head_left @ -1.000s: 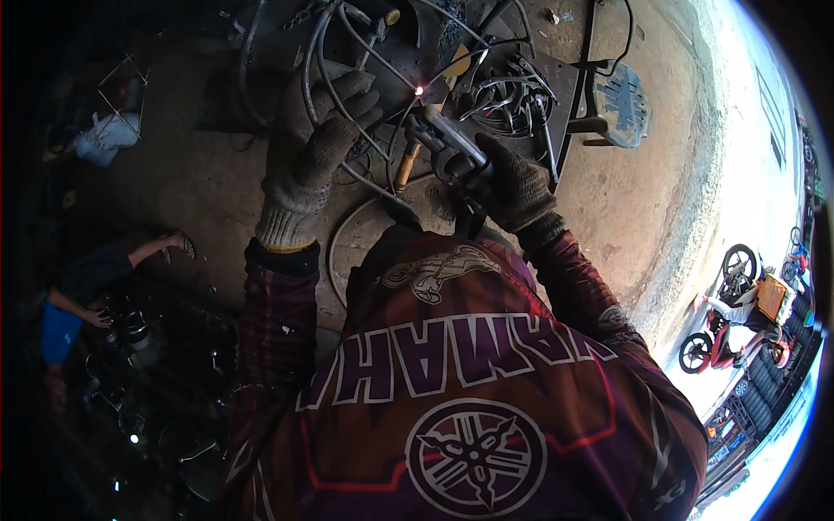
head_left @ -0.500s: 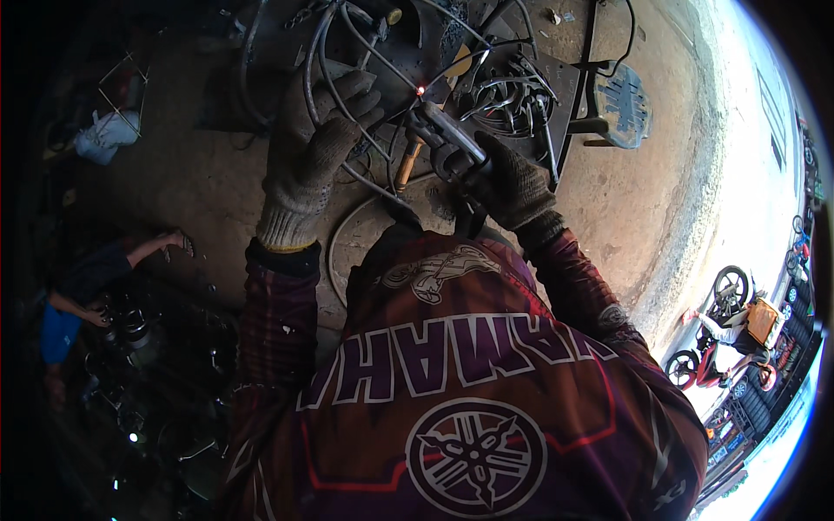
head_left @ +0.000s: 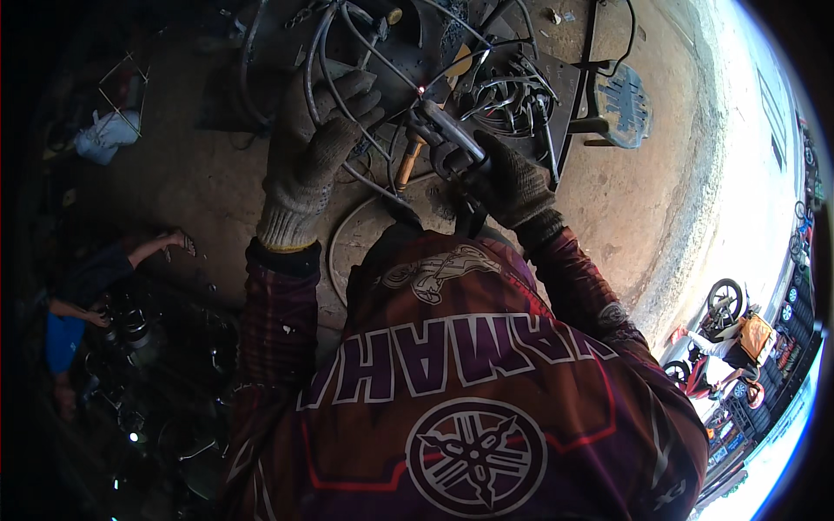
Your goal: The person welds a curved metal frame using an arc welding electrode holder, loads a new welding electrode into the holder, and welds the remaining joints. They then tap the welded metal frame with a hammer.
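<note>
My left hand (head_left: 317, 148), in a grey knitted glove, is closed around the bent metal rods (head_left: 307, 82) of a frame that curves over the dark work surface. My right hand (head_left: 512, 181), gloved too, grips a grey welding electrode holder (head_left: 456, 135) pointing up and left. A small glowing spot (head_left: 420, 90) shows just beyond its tip, where thin rods meet. Below the holder, a tool with a wooden handle (head_left: 408, 162) lies partly hidden.
Scrap metal pieces (head_left: 512, 100) are heaped on the table's right side. A worn chair (head_left: 621, 106) stands farther right. A cable (head_left: 333, 252) loops over the floor near my knees. At lower left another person (head_left: 65, 339) sits among dark machine parts. A motorbike (head_left: 725, 304) is outside at right.
The glow at the holder's tip looks slightly smaller and paler. Both my hands keep their places. Outside at right, the motorbike and its rider have shifted a little.
</note>
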A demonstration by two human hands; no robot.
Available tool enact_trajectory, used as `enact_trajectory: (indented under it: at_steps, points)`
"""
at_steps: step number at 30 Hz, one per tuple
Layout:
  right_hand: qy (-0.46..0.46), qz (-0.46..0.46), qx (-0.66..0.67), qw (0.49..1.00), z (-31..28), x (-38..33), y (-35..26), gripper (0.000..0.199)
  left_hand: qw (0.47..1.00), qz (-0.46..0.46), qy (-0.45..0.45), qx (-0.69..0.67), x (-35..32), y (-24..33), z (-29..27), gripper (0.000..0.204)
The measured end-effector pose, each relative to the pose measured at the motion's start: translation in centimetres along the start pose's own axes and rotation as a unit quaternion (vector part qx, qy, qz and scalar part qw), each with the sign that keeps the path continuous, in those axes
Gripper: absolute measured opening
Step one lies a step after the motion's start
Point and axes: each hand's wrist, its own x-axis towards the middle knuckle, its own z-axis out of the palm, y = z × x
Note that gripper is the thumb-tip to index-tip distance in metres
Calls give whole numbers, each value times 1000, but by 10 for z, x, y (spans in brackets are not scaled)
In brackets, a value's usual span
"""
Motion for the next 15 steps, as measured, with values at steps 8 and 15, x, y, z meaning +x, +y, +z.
enact_trajectory:
  at_steps: [8,15]
  points:
    - [-31,-87,-129,987,3,8,13,47,1000,21,7,7,0,-1,5,81]
    - [9,-66,42,997,13,2,27,36,998,35,11,53,5,-12,-5,84]
